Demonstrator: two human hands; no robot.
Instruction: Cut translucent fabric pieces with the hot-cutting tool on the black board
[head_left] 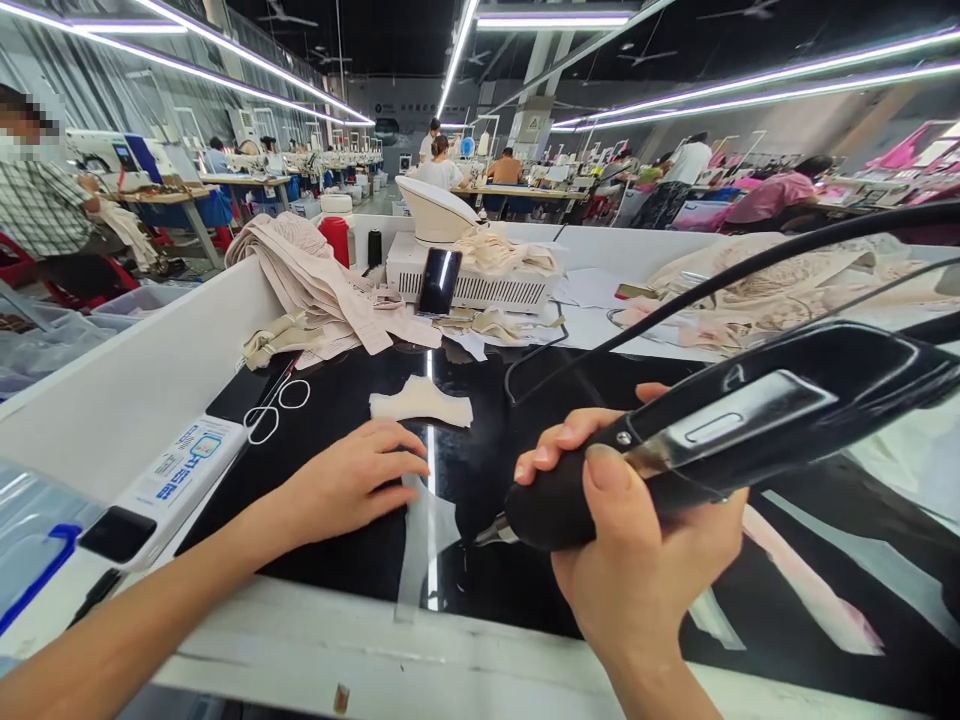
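A black handheld tool (pixel 720 430) with a pointed metal tip is gripped in my right hand (pixel 637 530), the fingers wrapped round its dark front end. Its tip is close to the right edge of a thin translucent piece (pixel 429 535) lying on the glossy black work surface (pixel 337 540). My left hand (pixel 360 475) rests with fingers spread, its fingertips at the top of that translucent piece. Just beyond the left hand lies a cream fabric piece (pixel 421 402). Pale strips (pixel 814 580) lie to the right of my right hand.
White scissors handles (pixel 277 410) and a white box (pixel 180 480) are at the left. Behind stand a phone (pixel 439 282), a vented machine (pixel 495 290), a red thread cone (pixel 335 240) and stacked beige fabric (pixel 315 270). A black cable (pixel 720 290) arches over the right side. People sit farther off.
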